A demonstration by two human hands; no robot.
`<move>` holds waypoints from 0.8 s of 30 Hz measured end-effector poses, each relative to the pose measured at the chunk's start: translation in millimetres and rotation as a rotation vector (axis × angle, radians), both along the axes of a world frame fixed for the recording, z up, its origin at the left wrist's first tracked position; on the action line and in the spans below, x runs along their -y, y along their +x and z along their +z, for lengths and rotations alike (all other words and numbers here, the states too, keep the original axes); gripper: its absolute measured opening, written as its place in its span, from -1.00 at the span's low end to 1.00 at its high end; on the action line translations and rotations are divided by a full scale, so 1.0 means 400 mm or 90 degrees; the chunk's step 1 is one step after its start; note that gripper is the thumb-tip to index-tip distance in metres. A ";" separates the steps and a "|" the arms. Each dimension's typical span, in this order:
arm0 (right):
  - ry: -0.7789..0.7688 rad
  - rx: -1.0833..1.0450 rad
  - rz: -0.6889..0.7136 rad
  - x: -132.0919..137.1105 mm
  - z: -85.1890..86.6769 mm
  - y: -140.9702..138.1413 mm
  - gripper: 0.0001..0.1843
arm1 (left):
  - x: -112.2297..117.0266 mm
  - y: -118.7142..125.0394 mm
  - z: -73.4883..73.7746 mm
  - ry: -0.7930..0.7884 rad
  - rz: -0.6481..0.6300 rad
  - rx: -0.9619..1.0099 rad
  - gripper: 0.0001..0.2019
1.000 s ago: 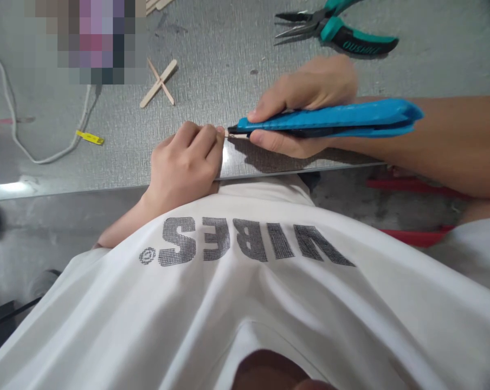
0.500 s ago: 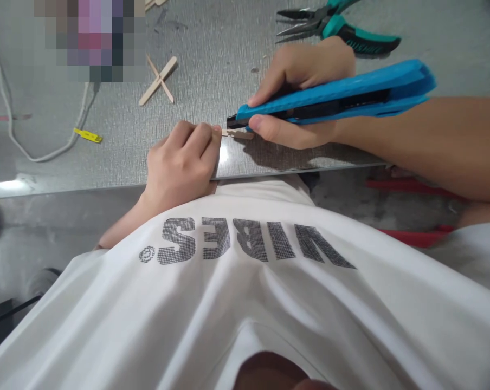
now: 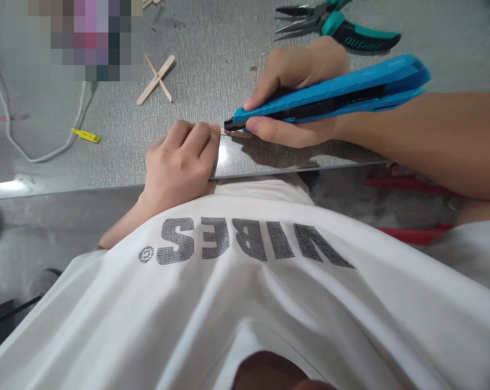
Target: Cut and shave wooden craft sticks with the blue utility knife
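My right hand (image 3: 300, 81) grips a blue utility knife (image 3: 342, 95), its dark tip pointing left and down at a small wooden stick (image 3: 237, 133) lying on the grey metal table (image 3: 212, 59). My left hand (image 3: 180, 162) is closed, fingertips pinching and pressing the stick's left end near the table's front edge. Most of the stick is hidden under the knife and my fingers. The two hands almost touch at the stick.
Two wooden sticks crossed in an X (image 3: 155, 80) lie behind my left hand. Teal-handled long-nose pliers (image 3: 334, 24) rest at the back right. A white cable (image 3: 45, 146) with a yellow tag (image 3: 85, 135) curves at the left. My white shirt fills the foreground.
The knife's rear end has tilted upward from lying level a second ago, and its tip stays on the stick. My left hand has barely shifted.
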State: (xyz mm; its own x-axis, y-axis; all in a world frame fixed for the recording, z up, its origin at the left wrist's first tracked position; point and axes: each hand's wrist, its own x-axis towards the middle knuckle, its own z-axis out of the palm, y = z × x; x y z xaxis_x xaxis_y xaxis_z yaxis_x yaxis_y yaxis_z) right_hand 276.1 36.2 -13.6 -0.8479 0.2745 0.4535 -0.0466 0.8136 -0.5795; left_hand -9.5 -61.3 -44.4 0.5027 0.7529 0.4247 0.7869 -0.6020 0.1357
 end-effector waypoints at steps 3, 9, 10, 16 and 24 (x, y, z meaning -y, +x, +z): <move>0.037 -0.018 -0.030 0.004 0.009 -0.013 -0.46 | -0.003 0.001 -0.003 -0.005 0.002 0.007 -0.55; 0.060 -0.095 -0.142 0.030 0.035 -0.013 -0.73 | 0.008 0.019 0.022 0.018 0.031 -0.039 -0.65; 0.062 -0.092 -0.144 0.032 0.040 -0.011 -0.74 | 0.010 0.022 0.028 0.026 0.035 -0.052 -0.67; 0.115 -0.022 -0.140 0.017 0.072 -0.013 -0.72 | 0.012 0.029 0.034 0.066 0.030 -0.040 -0.70; 0.109 -0.059 -0.134 0.009 0.038 -0.019 -0.77 | 0.010 0.021 0.032 0.065 -0.002 -0.032 -0.57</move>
State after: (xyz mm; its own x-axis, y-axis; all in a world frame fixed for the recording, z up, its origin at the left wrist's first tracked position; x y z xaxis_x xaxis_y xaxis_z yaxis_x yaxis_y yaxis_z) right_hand 268.5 32.6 1.7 -0.7335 0.3531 0.5807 0.0875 0.8964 -0.4346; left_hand -1.3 -65.4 -31.7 0.5280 0.7054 0.4729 0.7888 -0.6137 0.0346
